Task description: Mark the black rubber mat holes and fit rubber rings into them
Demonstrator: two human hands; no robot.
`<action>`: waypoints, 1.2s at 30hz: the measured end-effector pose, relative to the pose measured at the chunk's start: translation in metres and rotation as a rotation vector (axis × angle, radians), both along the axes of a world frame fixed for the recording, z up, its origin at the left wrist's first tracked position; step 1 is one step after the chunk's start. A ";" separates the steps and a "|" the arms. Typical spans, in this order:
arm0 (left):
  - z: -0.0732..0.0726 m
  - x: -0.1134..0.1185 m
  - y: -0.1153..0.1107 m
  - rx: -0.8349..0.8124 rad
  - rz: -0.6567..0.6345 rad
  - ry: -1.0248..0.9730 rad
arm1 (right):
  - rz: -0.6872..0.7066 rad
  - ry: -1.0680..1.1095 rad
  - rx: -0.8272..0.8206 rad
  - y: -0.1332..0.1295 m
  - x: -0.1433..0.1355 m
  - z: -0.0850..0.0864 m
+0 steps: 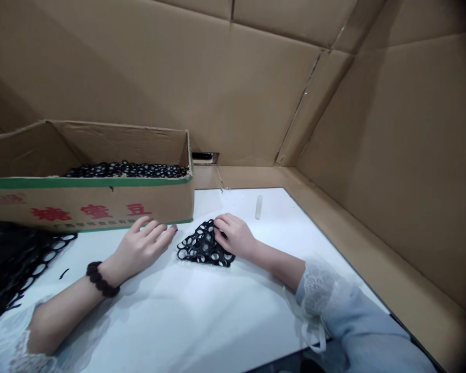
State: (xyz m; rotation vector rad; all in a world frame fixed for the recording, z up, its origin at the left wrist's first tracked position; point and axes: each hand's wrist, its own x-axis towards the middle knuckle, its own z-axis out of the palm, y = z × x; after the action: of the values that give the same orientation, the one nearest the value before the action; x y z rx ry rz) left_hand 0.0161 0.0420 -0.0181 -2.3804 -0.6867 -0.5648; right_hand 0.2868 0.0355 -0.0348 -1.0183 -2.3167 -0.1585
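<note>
A pale-blue sleeve [376, 331] with a lace cuff, closest to the lens, crosses the near right corner of a white surface [159, 326]. Beyond the surface's middle, toward the far edge, a roughly triangular black openwork piece [200, 248] lies under the bent fingers of the right hand [235, 234]; whether they pinch or merely press it cannot be told. The left hand [142, 243], loosely open with a dark band [101, 280] at the wrist, points toward the piece, apart from it. A clear tube-like item [258, 207] sits near the far right corner. Along the far left, a green-trimmed box [171, 199] contains black openwork; a black pile [8, 264] occupies the left side. White surface stretches between the forearms to the near edge, while cardboard walls [411, 171] bound the far and right edges.
</note>
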 end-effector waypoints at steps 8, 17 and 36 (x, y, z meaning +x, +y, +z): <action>-0.001 0.002 0.004 0.035 0.029 0.022 | -0.051 0.007 0.043 0.007 -0.002 0.002; 0.024 0.019 0.016 0.154 0.007 -0.117 | -0.200 -0.099 0.105 0.038 -0.007 0.017; 0.058 -0.002 0.031 0.496 -0.027 -0.257 | -0.255 -0.268 -0.106 0.052 -0.009 -0.004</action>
State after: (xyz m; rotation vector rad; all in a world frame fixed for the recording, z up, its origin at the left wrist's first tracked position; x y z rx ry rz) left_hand 0.0146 0.0733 0.0401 -1.8748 -0.5433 -0.9434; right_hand 0.2774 0.0879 -0.0388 -1.4217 -2.4439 -0.2916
